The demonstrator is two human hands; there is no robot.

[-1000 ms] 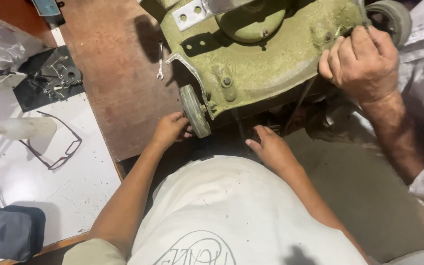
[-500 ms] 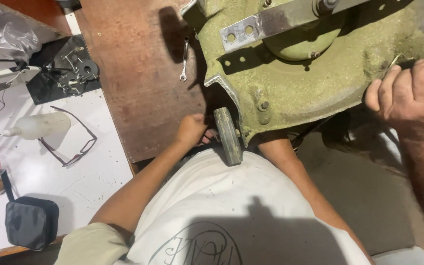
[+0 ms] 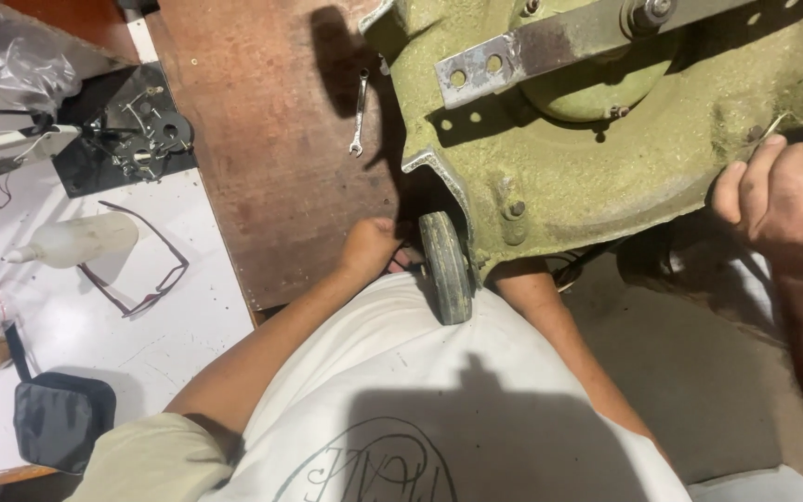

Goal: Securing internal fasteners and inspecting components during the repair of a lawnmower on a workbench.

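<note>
Mower deck hides the right hand's grip; left hand grips beside its wheel, wrench nearby.

One head-worn camera looks steeply down from close above the wearer's chest, facing forward over the brown bench. The tipped mower deck fills the upper right, near the lens; a white table runs along the left edge. There is no second view to share any part.
</note>
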